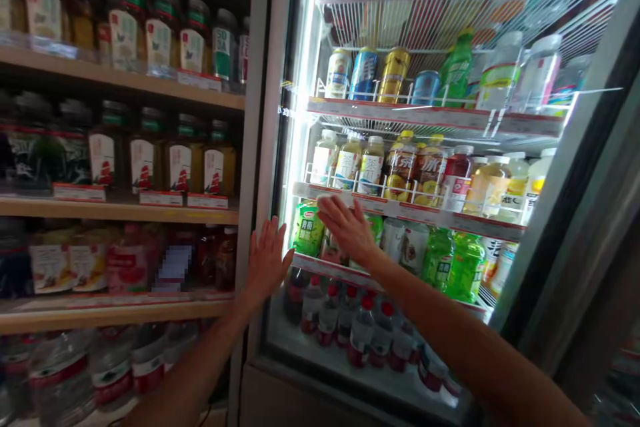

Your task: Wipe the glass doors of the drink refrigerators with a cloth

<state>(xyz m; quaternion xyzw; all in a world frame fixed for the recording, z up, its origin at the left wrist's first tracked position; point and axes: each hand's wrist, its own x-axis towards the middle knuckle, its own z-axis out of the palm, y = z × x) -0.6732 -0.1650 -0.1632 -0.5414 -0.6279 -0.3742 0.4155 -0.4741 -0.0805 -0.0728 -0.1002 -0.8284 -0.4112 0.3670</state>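
Observation:
My left hand [269, 259] is open, fingers up and spread, at the left frame of a lit drinks fridge [273, 167]. My right hand [350, 230] reaches across in front of the fridge with its fingers stretched out and nothing held. Behind it are a green drink bottle [307, 228] and other drinks on a low shelf, partly hidden by the hand. Reflections and lettering suggest a glass door before the shelves. Whether either hand touches the glass or frame, I cannot tell.
Wooden shelves [125, 211] on the left hold rows of bottled drinks. Inside the fridge, wire shelves carry cans [363, 73] and tea bottles [371, 165]. Red-capped bottles [363, 330] stand at the bottom. A dark door edge [560, 213] slants down the right side.

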